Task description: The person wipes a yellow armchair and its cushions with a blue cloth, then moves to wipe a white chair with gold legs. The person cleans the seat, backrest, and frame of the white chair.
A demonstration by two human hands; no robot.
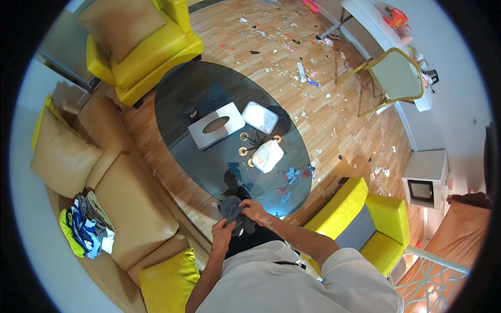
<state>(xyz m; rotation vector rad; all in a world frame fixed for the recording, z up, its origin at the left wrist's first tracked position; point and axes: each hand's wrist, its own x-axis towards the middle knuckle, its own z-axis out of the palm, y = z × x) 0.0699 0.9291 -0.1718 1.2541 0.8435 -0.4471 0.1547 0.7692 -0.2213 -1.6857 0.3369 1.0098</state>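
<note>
My left hand [222, 234] and my right hand [254, 211] both grip a dark grey cloth item [231, 209], perhaps a cap or a small garment, in front of my body. It hangs near the close edge of an oval dark glass table [180, 156]. On the glass lie a white tissue box [203, 137], a clear plastic container [260, 116], a white packet [268, 156] and a dark jar [190, 110]. A pile of folded clothes [88, 225] rests on the tan leather sofa [133, 207] to the left.
Yellow armchairs stand at the upper left [156, 54] and lower right [344, 211]. Scraps of litter [301, 72] cover the wooden floor beyond the table. A folding chair [395, 76] stands by a white desk [372, 27]. A yellow cushion [170, 279] is beside my left arm.
</note>
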